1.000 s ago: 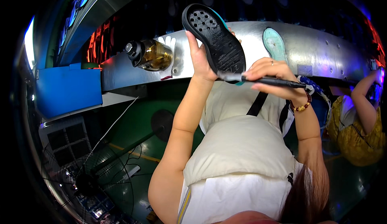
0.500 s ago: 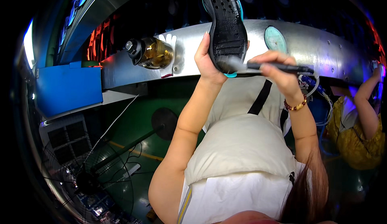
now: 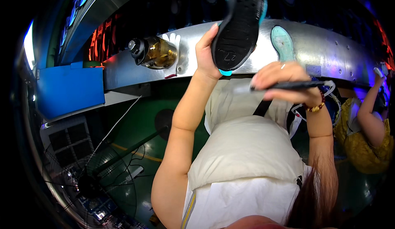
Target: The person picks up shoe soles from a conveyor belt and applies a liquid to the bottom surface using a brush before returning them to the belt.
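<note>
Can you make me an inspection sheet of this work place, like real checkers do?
Surface: shiny metal bench, curved in this fisheye view.
Job's things: black sole with turquoise edging, underside showing; black-handled tool, its blurred tip apart from the sole.
Clutter: bottle with a black top, a white glove beside it; pale green sole-shaped piece on the bench.
Hands: left hand holds the sole; right hand grips the tool.
Cables: pale cord near the fan.
Surroundings: fan, blue panel, another person in yellow.
</note>
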A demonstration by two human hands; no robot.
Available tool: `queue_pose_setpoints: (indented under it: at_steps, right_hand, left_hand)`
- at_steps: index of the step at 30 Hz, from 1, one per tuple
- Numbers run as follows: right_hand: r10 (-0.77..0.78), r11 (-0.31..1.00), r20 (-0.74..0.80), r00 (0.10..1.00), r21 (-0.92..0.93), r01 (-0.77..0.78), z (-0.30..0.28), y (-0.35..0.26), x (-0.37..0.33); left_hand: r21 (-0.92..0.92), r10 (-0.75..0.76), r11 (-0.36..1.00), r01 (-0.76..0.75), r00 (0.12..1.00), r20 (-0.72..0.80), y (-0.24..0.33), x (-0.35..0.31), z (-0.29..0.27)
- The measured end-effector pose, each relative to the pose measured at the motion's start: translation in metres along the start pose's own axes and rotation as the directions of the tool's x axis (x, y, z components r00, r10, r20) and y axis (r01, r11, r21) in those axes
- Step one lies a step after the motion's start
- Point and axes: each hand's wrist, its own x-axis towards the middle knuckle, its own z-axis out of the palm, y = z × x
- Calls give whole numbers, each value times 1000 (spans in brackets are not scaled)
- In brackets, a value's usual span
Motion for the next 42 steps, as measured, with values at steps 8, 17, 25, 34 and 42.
queue_pose_setpoints:
  at_steps: [8, 17, 25, 34, 42]
  right_hand:
    - [57, 985, 222, 973, -171, -19, -24, -2, 3]
    - [76, 984, 304, 950, -179, -22, -39, 2, 5]
    - [429, 892, 128, 894, -217, -397, -51, 1, -5]
    - [314, 939, -465, 828, 24, -343, -35, 54, -15]
    - [-8, 859, -799, 602, -314, -405, -1, 72, -13]
  left_hand:
    - [196, -402, 875, 444, 889, -218, 7, -5, 3]
    - [382, -397, 760, 526, 841, -369, 12, -14, 3]
    - [395, -367, 790, 469, 878, -307, 16, -16, -5]
    - [-18, -339, 940, 342, 921, -192, -13, -10, -25]
    - [-100, -301, 952, 289, 941, -155, -23, -10, -36]
